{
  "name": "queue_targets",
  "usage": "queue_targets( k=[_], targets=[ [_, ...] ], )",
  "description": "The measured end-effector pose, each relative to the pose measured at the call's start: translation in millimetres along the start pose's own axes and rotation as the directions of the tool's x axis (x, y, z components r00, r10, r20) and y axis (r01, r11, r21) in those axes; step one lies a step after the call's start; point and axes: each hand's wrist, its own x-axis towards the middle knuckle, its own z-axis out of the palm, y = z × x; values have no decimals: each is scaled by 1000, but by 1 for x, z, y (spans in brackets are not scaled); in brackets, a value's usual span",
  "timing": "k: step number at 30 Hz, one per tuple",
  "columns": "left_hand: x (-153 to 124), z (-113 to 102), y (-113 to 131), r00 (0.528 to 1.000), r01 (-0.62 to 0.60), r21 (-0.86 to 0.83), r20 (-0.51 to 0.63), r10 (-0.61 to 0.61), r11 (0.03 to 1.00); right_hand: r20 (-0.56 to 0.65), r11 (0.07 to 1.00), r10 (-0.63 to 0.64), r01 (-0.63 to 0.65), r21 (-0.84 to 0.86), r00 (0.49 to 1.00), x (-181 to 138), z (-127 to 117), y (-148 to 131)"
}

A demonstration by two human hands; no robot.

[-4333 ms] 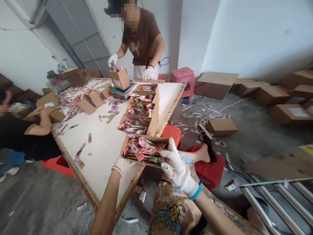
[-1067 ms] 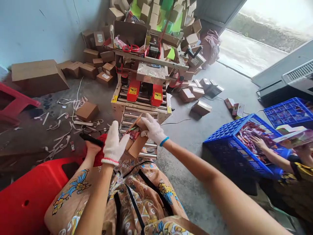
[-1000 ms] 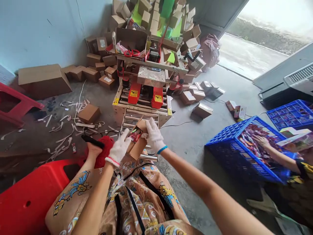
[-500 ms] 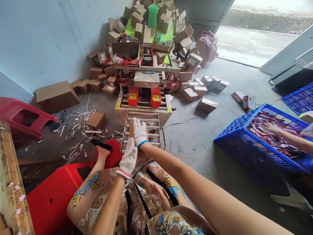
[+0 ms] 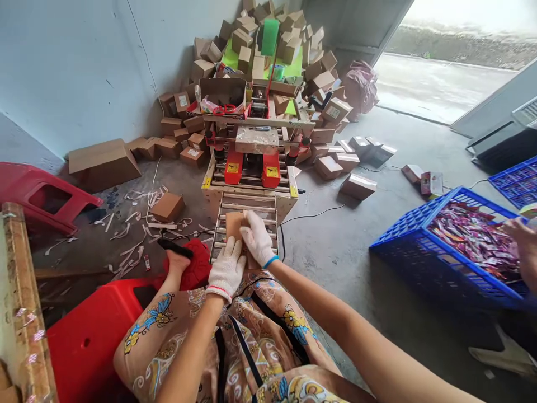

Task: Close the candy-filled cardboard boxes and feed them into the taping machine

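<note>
A small brown cardboard box (image 5: 235, 224) lies on the metal roller conveyor (image 5: 272, 210) in front of my lap. My left hand (image 5: 227, 266), in a white knit glove with a red cuff, rests against the box's near left part, fingers stretched out. From the right, my right hand (image 5: 257, 239), in a white glove with a blue cuff, grips the box with its fingers bent over the upper edge. The two hands partly cover the box. Beyond the rollers stands a carton sealing machine (image 5: 255, 143) with red side guides.
Many cardboard boxes (image 5: 327, 167) are heaped behind and beside the machine. Red plastic stools (image 5: 96, 330) stand on the left. At right, another person's hand (image 5: 522, 246) is over a blue crate (image 5: 419, 240) full of small packets. Paper strips and cables lie on the floor.
My right hand has drawn back toward me and to the right side of the box, showing more cardboard. My left hand has moved right onto the box. The other person's hand has moved right.
</note>
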Motion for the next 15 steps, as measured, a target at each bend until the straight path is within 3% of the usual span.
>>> queue_targets(
  k=[1, 3, 6, 8, 11, 15],
  targets=[
    [-1, 2, -4, 1000, 18, -76, -6, -18, 997, 108, 988, -73, 87, -126, 991, -16, -6, 2],
    [-3, 3, -14, 999, 41, -225, 16, -39, 974, 341, 923, -183, 281, -264, 922, -46, -18, 2],
    [1, -1, -27, 997, 55, -340, 62, -36, 939, 536, 849, -235, 439, -293, 811, -67, -29, -2],
    [6, -6, -32, 996, 91, -362, 47, -79, 928, 541, 841, -212, 434, -323, 814, -64, -30, -4],
    [9, -13, -31, 989, 132, -392, -12, -149, 911, 461, 829, -174, 382, -408, 870, -34, -21, 1],
    [4, -24, -32, 970, 192, -377, -65, -233, 906, 295, 794, -125, 274, -543, 947, 67, -10, 18]
  ],
)
